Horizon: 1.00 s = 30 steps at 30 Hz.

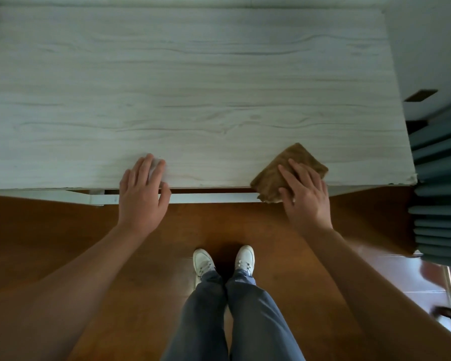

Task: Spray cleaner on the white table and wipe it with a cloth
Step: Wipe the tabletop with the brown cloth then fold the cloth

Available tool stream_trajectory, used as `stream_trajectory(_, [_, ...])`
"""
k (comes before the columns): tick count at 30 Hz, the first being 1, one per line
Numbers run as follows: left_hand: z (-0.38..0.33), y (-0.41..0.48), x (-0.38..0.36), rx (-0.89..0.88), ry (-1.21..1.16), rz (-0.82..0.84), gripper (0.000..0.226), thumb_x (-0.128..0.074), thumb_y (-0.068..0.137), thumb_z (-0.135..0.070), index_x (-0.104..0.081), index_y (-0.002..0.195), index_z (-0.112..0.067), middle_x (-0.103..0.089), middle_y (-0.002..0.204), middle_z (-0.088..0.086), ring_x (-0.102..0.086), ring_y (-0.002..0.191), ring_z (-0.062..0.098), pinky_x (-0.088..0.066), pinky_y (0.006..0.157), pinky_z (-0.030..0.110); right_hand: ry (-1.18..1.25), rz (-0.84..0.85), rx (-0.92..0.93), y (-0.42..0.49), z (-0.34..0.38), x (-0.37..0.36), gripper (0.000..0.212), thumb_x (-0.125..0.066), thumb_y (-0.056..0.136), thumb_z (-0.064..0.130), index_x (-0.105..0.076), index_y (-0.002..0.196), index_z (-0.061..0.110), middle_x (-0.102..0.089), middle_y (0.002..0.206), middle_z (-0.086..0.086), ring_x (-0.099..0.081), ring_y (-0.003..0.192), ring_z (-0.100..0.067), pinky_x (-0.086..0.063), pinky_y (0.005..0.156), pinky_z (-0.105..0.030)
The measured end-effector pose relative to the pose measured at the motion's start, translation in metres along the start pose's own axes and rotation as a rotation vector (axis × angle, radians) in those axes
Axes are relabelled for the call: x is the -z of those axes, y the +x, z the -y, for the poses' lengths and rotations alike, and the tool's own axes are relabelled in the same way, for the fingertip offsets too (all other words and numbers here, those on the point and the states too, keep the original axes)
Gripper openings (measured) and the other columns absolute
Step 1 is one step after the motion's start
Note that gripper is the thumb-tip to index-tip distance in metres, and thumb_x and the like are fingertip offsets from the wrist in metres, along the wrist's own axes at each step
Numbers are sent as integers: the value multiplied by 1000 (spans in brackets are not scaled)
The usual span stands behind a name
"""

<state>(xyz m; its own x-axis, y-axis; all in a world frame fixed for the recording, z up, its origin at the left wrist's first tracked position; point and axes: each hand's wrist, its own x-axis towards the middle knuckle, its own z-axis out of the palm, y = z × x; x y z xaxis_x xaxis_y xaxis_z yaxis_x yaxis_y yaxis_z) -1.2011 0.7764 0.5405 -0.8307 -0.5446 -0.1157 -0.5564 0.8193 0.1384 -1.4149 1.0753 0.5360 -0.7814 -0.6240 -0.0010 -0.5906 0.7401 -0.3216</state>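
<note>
On the near edge of the white table (pixel 193 74) the left hand (pixel 141 191) lies flat, fingers straight, and farther right on that edge the right hand (pixel 307 196) presses flat, fingers spread, on the brown cloth (pixel 300 155), which looks soft and light, best pushed from on top

Bare forearms (pixel 71 277), grey-blue trousers (pixel 235 316), white lace-up sneakers (pixel 203 263)
</note>
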Motion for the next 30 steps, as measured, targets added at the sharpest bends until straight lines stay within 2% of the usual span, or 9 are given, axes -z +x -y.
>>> stream_trajectory(7, [-11, -1, -1, 40, -44, -67, 53, -35, 102, -30, -45, 149, -9, -39, 159, 17, -31, 150, 36, -31, 120, 59, -15, 34, -38, 8, -39, 20, 48, -56, 97, 32, -50, 144, 27, -41, 154, 4, -33, 140, -23, -32, 111, -47])
stream_trajectory(12, [-6, 0, 2, 13, -52, -65, 51, -37, 101, -30, -46, 147, -11, -40, 158, 16, -32, 150, 35, -30, 121, 57, 5, -22, -136, 8, -21, 7, 44, -49, 100, 27, -52, 143, 24, -43, 153, -1, -32, 140, -27, -30, 113, -54])
stream_trajectory(16, [18, 3, 12, 2, -54, -71, 52, -40, 101, -36, -48, 146, -12, -42, 156, 14, -37, 146, 34, -32, 120, 55, 21, -57, -206, 13, 1, 0, 42, -51, 99, 22, -53, 142, 24, -45, 151, -2, -33, 136, -29, -29, 113, -55])
stream_trajectory(20, [75, 8, 27, 67, -87, -104, 48, -41, 103, -33, -49, 145, -11, -43, 156, 15, -39, 145, 36, -30, 119, 57, 27, -71, -199, 24, 44, -12, 41, -52, 99, 22, -56, 140, 23, -48, 150, -3, -34, 135, -29, -29, 112, -51])
stream_trajectory(24, [155, 13, 43, 64, -16, -102, 46, -49, 105, -27, -46, 147, -9, -38, 159, 19, -35, 146, 40, -29, 118, 57, 13, -58, -184, 34, 106, -33, 42, -50, 100, 24, -54, 142, 23, -46, 151, -3, -33, 136, -29, -28, 112, -49])
stream_trajectory(30, [262, 12, 55, 84, 11, -58, 57, -35, 101, -41, -44, 149, -10, -37, 159, 18, -34, 147, 40, -30, 117, 56, 19, -37, -187, 42, 218, -73, 43, -47, 101, 25, -52, 143, 25, -43, 154, -1, -31, 138, -28, -24, 115, -46])
